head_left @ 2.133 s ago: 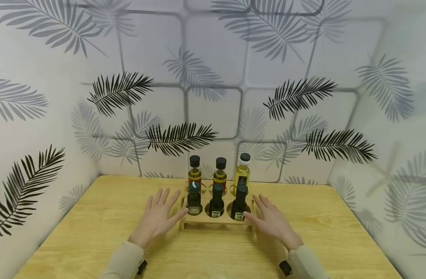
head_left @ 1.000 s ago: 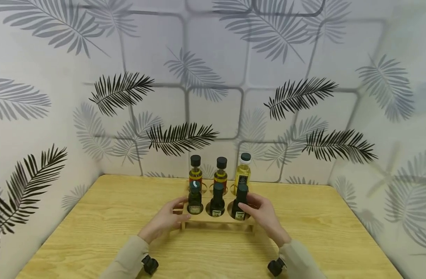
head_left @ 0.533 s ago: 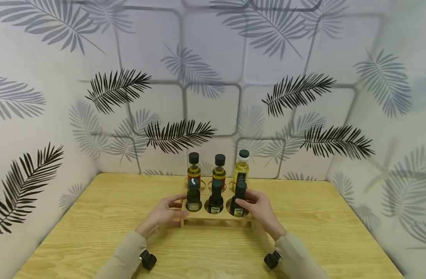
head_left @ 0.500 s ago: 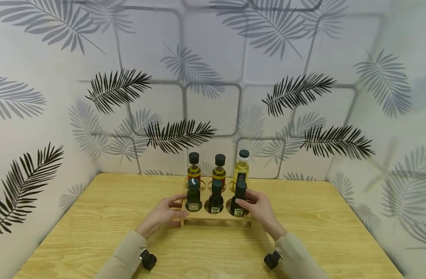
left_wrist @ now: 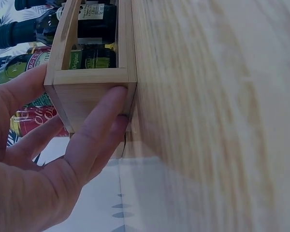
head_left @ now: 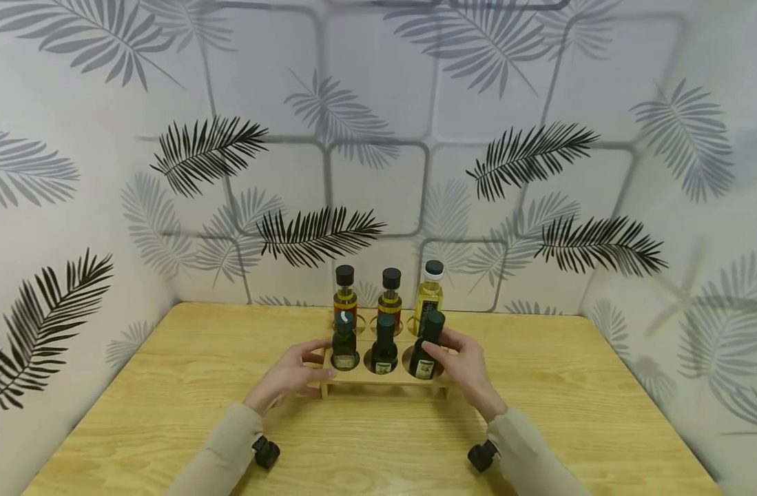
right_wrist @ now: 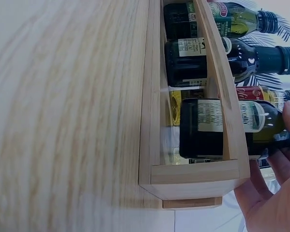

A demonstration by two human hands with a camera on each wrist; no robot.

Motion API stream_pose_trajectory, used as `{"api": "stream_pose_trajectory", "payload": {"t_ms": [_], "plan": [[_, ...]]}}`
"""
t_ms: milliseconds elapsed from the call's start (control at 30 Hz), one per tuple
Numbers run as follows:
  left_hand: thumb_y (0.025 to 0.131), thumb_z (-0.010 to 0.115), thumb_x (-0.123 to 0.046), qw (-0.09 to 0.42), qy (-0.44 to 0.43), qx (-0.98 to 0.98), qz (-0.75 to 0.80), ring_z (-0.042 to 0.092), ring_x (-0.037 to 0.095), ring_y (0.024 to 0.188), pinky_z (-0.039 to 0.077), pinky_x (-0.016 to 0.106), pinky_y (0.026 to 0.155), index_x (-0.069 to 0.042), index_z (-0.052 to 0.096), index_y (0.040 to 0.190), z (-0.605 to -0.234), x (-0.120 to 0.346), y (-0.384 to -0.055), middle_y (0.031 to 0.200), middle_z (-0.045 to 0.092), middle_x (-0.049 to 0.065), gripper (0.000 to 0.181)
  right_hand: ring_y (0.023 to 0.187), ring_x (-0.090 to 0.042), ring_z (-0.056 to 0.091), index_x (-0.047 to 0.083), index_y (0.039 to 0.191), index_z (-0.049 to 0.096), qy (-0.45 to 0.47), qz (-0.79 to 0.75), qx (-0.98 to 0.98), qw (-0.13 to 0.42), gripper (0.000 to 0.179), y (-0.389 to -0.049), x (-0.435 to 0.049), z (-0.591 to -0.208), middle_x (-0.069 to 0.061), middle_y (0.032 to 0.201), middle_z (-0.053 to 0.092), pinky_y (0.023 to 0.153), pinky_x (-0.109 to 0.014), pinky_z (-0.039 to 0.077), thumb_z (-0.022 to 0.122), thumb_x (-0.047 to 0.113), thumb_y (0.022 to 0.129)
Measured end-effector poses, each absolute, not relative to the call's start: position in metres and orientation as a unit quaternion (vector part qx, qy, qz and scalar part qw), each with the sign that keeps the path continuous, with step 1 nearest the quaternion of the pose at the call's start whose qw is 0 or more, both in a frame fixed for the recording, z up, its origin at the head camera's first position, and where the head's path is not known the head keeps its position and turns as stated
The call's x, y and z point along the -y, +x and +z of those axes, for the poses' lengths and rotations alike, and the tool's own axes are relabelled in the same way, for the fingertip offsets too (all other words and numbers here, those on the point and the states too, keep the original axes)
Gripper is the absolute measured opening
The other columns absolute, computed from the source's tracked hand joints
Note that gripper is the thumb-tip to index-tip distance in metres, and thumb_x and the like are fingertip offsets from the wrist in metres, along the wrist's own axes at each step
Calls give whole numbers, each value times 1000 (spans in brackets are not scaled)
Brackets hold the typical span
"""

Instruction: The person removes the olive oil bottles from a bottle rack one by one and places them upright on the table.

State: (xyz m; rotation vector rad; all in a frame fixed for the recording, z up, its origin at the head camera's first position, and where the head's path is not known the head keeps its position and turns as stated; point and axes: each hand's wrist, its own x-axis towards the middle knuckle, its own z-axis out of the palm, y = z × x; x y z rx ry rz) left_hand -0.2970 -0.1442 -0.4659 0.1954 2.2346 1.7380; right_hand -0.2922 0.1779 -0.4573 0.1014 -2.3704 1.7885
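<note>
A two-tier wooden bottle rack (head_left: 368,380) stands on the table with two rows of bottles in its round holes. My right hand (head_left: 468,365) grips the dark oil bottle (head_left: 425,362) at the front right by its neck. That bottle leans slightly right; in the right wrist view its base sits higher than those of its neighbours, still inside the rack. My left hand (head_left: 294,375) holds the rack's left end. In the left wrist view the thumb lies at the top edge and the fingers (left_wrist: 104,108) press the end panel (left_wrist: 82,99).
Two more dark bottles fill the front row, a middle one (head_left: 384,348) and a left one (head_left: 344,351). Behind stand two red-labelled bottles and a yellow oil bottle (head_left: 429,296). A leaf-patterned wall (head_left: 378,193) rises behind the wooden table (head_left: 198,372).
Both hands came in from beside the rack; the left took its end, the right took the front right bottle. Since half a second ago that bottle has risen slightly and tilted right.
</note>
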Motion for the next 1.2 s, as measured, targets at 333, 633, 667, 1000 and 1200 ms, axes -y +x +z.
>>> {"api": "stream_pose_trajectory", "payload": {"t_ms": [333,633,667,1000,1200], "plan": [[87,76,-15,155,72,-785,596,67,28,101,61,47,75,-17,44,148,-462,143,-297,136,49,26,69,112,-23,62,13,122,71,1,616,782,92,40,-290,-180,-453,-11,117,70,89,-31,55,77,28,86],[87,76,-14,160,66,-787,591,67,30,100,61,47,75,-17,43,149,-459,143,-297,135,48,27,70,106,-16,62,11,123,70,8,628,770,112,39,-289,-183,-445,-12,115,71,86,-25,54,77,24,87],[87,76,-14,161,65,-787,592,67,30,100,61,47,75,-16,43,149,-459,143,-297,135,47,28,70,106,-15,62,10,123,70,10,630,768,114,39,-289,-184,-443,-12,114,71,87,-26,53,77,24,87],[86,77,-16,166,68,-781,598,66,31,102,61,47,76,-17,41,150,-460,145,-302,136,46,29,73,114,-19,57,9,130,65,14,621,774,120,44,-293,-201,-422,-16,124,65,101,-43,46,73,26,90],[86,77,-16,170,67,-782,596,66,29,102,61,47,76,-18,41,150,-461,145,-301,136,46,28,73,118,-25,54,12,135,61,22,601,788,130,46,-297,-216,-415,-18,127,63,101,-43,43,69,29,93]]}}
